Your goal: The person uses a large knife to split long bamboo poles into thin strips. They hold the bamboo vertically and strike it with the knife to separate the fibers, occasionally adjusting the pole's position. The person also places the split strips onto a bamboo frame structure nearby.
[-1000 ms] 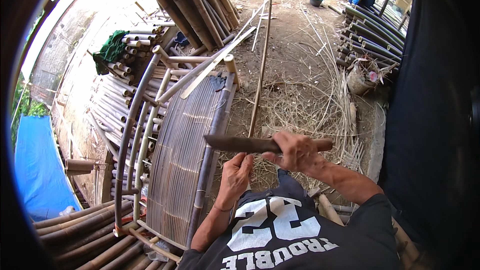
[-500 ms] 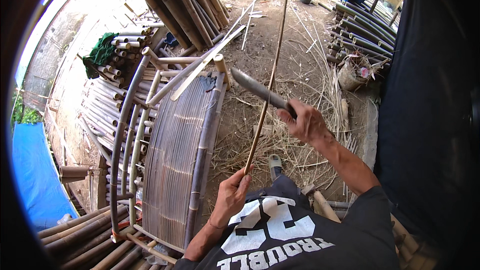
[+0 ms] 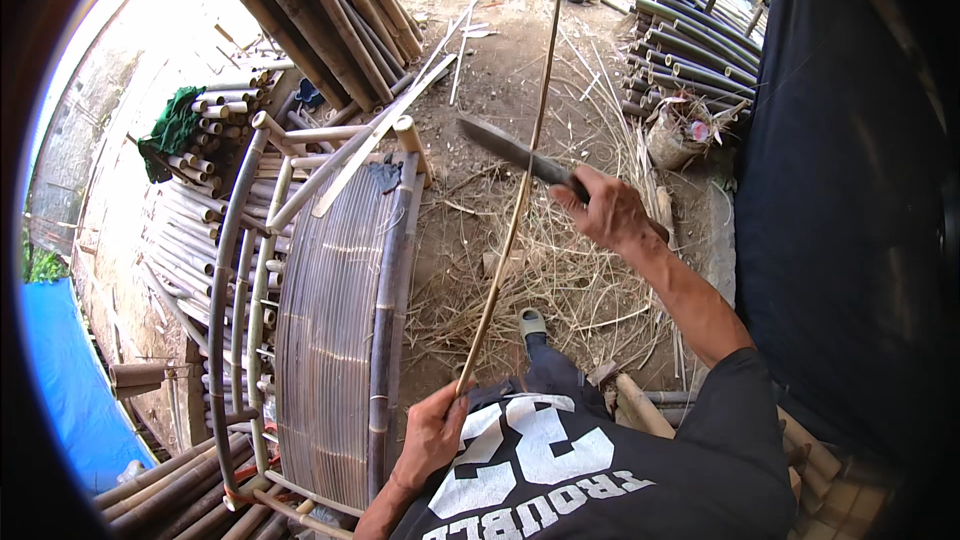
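A long thin bamboo strip (image 3: 501,280) slants up and away from my body. My left hand (image 3: 435,427) is closed round its lower end, close to my shirt. My right hand (image 3: 612,208) grips the handle of a machete (image 3: 500,147), whose broad dark blade points left. Blade and strip cross a little left of my right hand and appear to touch there. Past the crossing, the strip runs on to the top of the view. Its lower part looks paler than its far part.
A bamboo bench (image 3: 330,330) with a slatted seat stands at left, a pale split length (image 3: 385,130) lying across it. Bamboo poles (image 3: 690,55) are stacked at far right, beside a dark sheet (image 3: 840,210). Shavings (image 3: 590,285) litter the ground around my foot (image 3: 533,324).
My left hand has drawn the strip's lower end down and to the left. The machete stays across the strip, and the whole view has shifted slightly.
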{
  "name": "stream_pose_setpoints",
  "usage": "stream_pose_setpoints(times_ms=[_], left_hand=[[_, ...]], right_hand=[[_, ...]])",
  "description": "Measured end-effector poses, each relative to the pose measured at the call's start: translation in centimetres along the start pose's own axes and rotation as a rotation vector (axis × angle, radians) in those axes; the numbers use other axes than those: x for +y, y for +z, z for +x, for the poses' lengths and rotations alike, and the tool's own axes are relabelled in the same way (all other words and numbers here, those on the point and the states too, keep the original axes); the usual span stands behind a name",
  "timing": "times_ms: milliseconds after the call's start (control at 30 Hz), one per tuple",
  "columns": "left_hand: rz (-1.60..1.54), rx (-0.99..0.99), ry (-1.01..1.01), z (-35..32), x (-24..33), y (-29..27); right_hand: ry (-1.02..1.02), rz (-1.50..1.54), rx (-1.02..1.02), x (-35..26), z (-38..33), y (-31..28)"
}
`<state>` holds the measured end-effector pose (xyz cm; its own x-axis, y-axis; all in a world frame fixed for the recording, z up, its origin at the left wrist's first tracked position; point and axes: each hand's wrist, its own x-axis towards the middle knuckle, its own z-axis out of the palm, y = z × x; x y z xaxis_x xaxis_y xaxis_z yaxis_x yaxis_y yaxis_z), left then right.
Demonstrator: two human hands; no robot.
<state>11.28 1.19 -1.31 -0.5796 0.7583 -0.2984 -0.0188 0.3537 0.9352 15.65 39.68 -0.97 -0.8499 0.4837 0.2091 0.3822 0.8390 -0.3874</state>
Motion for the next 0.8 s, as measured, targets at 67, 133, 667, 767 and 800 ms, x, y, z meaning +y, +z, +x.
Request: stream_pose_setpoints(times_ms=[67, 133, 667, 767, 800], left_hand=[[0.089, -0.011, -0.03, -1.3, -0.9, -0.5], [0.139, 0.026, 0.022, -2.8, -1.6, -0.7], [-0.358, -0.33, -0.444, -5.6, -3.9, -4.2], [-0.486, -0.479, -0.536, -4.5, -4.9, -4.9], [-0.459, -0.539, -0.463, -4.0, -5.1, -5.0]], right_hand=[[0.125, -0.001, -0.025, 2.0, 1.0, -1.1], [0.185, -0.008, 0.004, 3.9, 1.8, -2.3], [0.497, 1.124, 0.063, 4.0, 2.3, -2.0], [0.493, 1.369, 0.221, 1.1, 2.3, -0.1], [0.519, 1.453, 0.232, 0.6, 1.8, -0.1]])
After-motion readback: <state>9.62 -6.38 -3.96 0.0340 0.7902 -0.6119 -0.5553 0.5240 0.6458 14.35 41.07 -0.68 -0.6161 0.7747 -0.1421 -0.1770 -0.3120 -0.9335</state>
